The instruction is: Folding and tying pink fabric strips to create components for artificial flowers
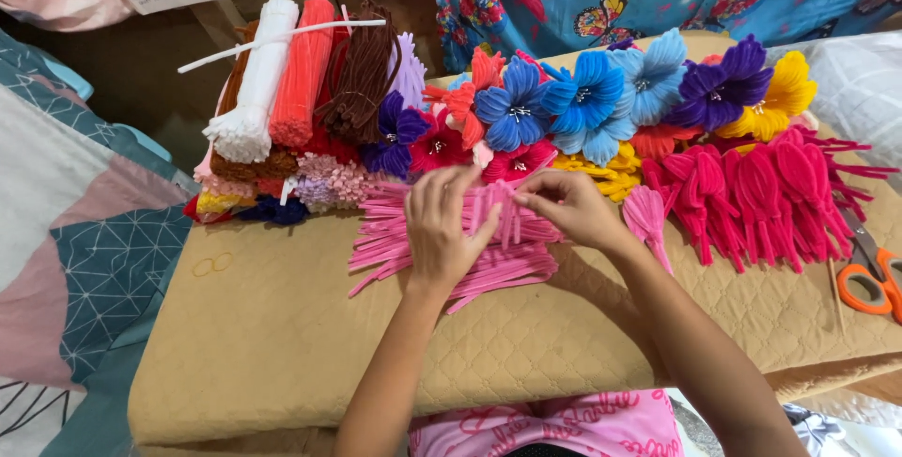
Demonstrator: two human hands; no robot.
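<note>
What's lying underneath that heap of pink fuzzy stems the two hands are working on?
The heap of pink pipe-cleaner stems lies on a tan quilted pad, which shows all around it. The left hand and right hand cover its middle, so anything beneath there cannot be seen.

Under the left hand (442,232) and right hand (568,208), fuzzy matt pink pipe cleaners (442,264) are lying on a quilted tan cloth pad (282,344), looking soft and dull. Beyond the fingers, pile flowers (583,100) are showing the same furry finish. Far right of the right hand, scissors (869,278) are showing glossy orange plastic handles and smooth metal blades.
</note>
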